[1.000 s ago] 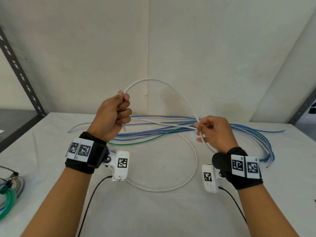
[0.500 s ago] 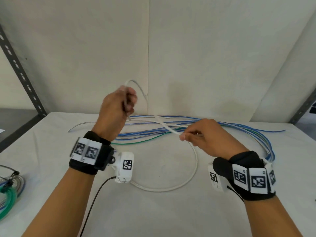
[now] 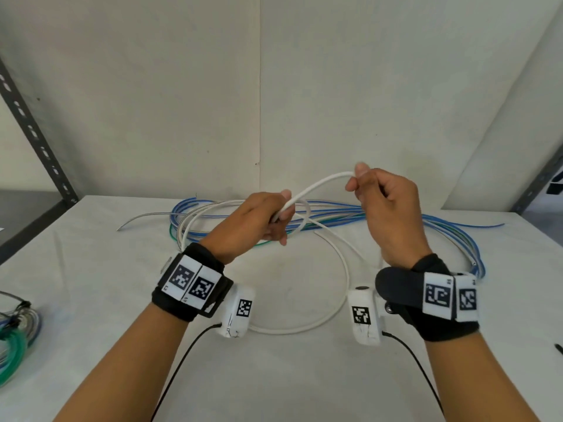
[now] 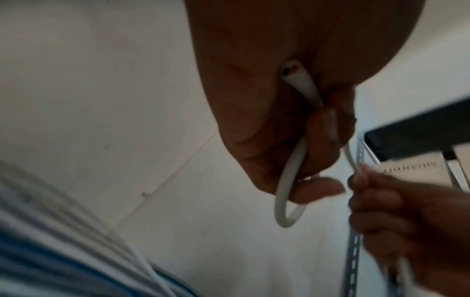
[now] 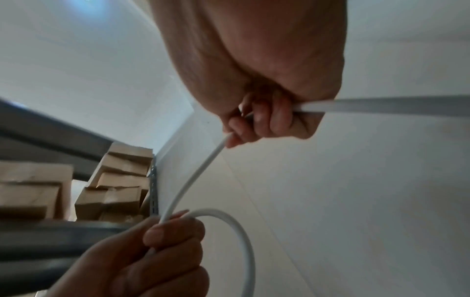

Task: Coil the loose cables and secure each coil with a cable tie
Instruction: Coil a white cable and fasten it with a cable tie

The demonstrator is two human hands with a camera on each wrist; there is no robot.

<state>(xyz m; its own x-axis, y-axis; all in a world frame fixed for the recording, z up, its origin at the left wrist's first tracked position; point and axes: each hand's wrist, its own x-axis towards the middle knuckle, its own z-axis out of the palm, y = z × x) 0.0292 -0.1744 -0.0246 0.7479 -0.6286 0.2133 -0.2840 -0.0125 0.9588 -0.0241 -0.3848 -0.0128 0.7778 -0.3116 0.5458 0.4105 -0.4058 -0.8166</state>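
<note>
Both hands gripping one smooth white cable (image 3: 320, 182)

Left hand (image 3: 262, 220) fists a tight loop; right hand (image 3: 387, 208), at its 2 o'clock, pinches the round, glossy strand.

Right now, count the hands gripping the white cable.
2. The left hand grips the white cable near its cut end, holding a small loop; the right hand pinches it higher, to the right.

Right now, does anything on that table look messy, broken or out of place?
Nothing looks damaged. The only untidy part is the heap of blue, white and green cables sprawled loose along the back of the table, not yet coiled. The left hand and right hand hold the white cable between them.
</note>
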